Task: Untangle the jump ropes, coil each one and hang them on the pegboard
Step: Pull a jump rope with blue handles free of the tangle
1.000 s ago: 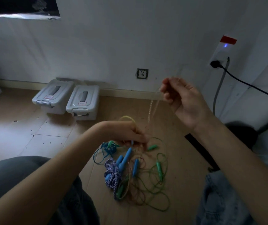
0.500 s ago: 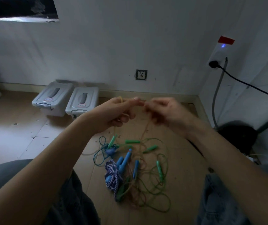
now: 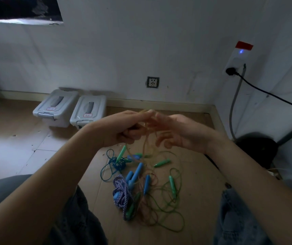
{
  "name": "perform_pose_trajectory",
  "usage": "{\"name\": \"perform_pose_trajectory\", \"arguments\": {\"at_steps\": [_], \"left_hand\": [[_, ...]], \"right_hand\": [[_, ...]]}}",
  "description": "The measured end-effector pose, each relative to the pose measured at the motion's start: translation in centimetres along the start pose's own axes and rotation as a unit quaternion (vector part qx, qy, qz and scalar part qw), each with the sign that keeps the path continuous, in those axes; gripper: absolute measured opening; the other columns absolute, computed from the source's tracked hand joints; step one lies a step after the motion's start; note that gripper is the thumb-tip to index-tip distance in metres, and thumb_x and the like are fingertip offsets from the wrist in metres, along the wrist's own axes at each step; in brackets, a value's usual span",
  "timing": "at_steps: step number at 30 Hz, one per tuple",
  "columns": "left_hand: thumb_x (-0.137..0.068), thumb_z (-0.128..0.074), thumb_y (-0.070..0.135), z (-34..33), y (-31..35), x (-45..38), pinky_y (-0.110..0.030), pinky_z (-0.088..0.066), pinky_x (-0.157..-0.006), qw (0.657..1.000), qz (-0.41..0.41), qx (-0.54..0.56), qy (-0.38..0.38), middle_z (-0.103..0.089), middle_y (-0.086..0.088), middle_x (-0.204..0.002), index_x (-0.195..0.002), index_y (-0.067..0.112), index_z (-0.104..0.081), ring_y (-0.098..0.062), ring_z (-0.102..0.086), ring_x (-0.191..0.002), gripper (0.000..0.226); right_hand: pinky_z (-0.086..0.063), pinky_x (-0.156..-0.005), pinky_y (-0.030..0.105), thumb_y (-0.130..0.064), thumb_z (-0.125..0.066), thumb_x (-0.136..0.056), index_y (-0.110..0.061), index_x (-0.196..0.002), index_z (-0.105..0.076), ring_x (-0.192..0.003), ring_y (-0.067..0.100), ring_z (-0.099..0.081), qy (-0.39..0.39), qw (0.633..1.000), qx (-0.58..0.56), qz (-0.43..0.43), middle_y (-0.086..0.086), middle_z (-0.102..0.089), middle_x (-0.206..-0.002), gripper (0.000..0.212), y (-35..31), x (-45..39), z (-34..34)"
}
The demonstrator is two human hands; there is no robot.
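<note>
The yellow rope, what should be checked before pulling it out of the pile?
1. Left hand pinches the yellow rope: ok.
2. Right hand has a firm hold on it: cannot tell, its fingers look loosely spread.
3. Yellow rope free of the pile: not ok, it runs down into the tangle.
4. Green rope separated: not ok, looped among the others.
5. Purple-white rope clear of the rest: not ok, touching the handles.
6. Pegboard in sight: not ok, none visible.
</note>
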State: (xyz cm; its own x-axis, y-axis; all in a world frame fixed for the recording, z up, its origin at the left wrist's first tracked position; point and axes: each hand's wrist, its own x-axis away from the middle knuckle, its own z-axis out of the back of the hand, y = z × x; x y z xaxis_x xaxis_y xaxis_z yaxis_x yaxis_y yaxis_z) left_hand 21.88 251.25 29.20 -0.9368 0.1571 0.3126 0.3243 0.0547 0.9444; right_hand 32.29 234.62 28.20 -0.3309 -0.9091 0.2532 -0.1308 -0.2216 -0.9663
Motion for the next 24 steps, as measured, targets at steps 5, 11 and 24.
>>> {"name": "perform_pose_trajectory", "arguments": {"at_steps": [5, 11, 24], "left_hand": [[-0.083, -0.048, 0.042, 0.3, 0.1, -0.1, -0.012, -0.020, -0.032, 0.997, -0.053, 0.058, 0.021, -0.031, 0.010, -0.044, -0.110, 0.019, -0.065, -0.001, -0.024, -0.035, 0.039], [-0.095, -0.040, 0.035, 1.4, -0.1, -0.9, -0.013, -0.027, -0.030, 0.964, -0.142, 0.146, 0.170, -0.039, 0.010, -0.046, -0.100, 0.016, -0.066, -0.001, -0.029, -0.033, 0.033], [-0.071, -0.056, 0.048, -0.3, -0.5, -0.8, -0.011, -0.026, -0.038, 0.989, -0.048, 0.003, 0.140, -0.046, 0.008, -0.065, -0.115, 0.028, -0.059, -0.001, -0.036, -0.044, 0.049]], "right_hand": [[-0.029, -0.039, 0.015, -0.023, -0.070, -0.079, -0.013, -0.087, -0.068, -0.044, 0.006, -0.042, 0.002, 0.990, 0.140, -0.015, -0.002, -0.063, -0.064, 0.014, 0.4, -0.1, -0.1], [-0.031, -0.035, 0.012, -0.026, -0.069, -0.081, -0.030, -0.067, -0.066, -0.034, 0.001, -0.042, 0.073, 0.858, 0.496, -0.114, -0.014, -0.057, -0.056, 0.015, 1.5, -0.1, 1.2], [-0.042, -0.045, 0.017, -0.024, -0.039, -0.098, -0.016, -0.081, -0.064, -0.053, 0.008, -0.055, 0.149, 0.959, -0.101, 0.219, -0.002, -0.064, -0.063, 0.031, -2.2, 0.7, 0.8]]}}
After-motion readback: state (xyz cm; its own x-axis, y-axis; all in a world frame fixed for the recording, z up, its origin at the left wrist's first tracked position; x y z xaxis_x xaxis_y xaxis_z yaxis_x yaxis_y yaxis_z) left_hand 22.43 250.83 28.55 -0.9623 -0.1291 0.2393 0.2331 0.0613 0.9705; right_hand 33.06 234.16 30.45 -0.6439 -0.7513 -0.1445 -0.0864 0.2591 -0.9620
